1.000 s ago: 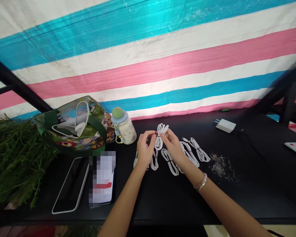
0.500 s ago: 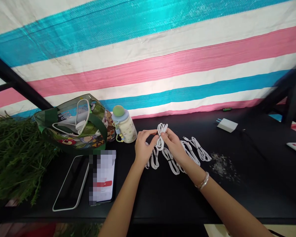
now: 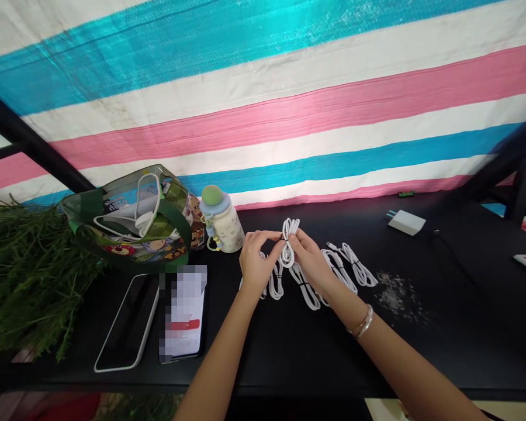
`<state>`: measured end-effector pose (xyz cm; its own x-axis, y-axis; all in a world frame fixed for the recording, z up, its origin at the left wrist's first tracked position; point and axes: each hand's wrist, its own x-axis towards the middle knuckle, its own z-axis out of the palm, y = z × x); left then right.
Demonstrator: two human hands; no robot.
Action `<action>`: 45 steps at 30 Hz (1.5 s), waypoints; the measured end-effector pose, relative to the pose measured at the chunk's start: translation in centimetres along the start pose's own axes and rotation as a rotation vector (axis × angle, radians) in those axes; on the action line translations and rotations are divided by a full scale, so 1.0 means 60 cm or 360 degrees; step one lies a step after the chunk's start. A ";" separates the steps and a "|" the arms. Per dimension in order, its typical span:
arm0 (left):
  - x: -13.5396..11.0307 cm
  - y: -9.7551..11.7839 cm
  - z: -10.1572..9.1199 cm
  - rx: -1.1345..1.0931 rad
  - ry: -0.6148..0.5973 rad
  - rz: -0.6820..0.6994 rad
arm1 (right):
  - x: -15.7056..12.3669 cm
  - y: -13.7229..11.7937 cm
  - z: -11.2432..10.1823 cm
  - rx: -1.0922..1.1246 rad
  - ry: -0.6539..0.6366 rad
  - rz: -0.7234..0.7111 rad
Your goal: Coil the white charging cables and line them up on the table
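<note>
A coiled white charging cable (image 3: pixel 288 245) with a black tie (image 3: pixel 284 237) round its middle is held up above the table. My left hand (image 3: pixel 258 257) pinches at its left side, thumb and forefinger meeting at the tie. From the right, my right hand (image 3: pixel 310 260) grips the same coil, its thumb across the strands. Several more tied white cables lie underneath and beside my hands: one bundle (image 3: pixel 304 286) below the held coil, another (image 3: pixel 359 266) to the right. Part of the bundles on the left is hidden behind my left hand.
On the left of the black table (image 3: pixel 333 356) lie two phones, one dark (image 3: pixel 127 324), one lit (image 3: pixel 184 313). Behind them stand a clear bag (image 3: pixel 131 234) and a bottle (image 3: pixel 225 228), beside green foliage (image 3: pixel 30 280). A white charger plug (image 3: pixel 407 222) and white scraps (image 3: pixel 401 298) are to the right.
Both hands keep hold of the coiled cable in nearly the same place. The view has shifted slightly; nothing has been let go or picked up.
</note>
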<state>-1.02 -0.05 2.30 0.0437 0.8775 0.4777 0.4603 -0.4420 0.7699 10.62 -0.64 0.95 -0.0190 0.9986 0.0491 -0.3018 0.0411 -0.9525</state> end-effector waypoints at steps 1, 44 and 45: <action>0.000 -0.001 0.001 -0.0050 -0.0009 -0.0037 | 0.000 0.000 0.000 0.0017 0.0012 0.0032; -0.007 -0.010 -0.009 0.0715 0.0124 0.0739 | -0.013 -0.008 0.013 0.0280 0.0089 0.0144; -0.006 -0.011 -0.010 0.0727 0.0125 0.0762 | -0.013 -0.007 0.013 0.0293 0.0087 0.0144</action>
<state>-1.89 -0.23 1.89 0.2798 0.5802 0.7649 0.7363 -0.6409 0.2169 10.01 -1.48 1.57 -0.0040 0.9985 -0.0554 -0.4702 -0.0508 -0.8811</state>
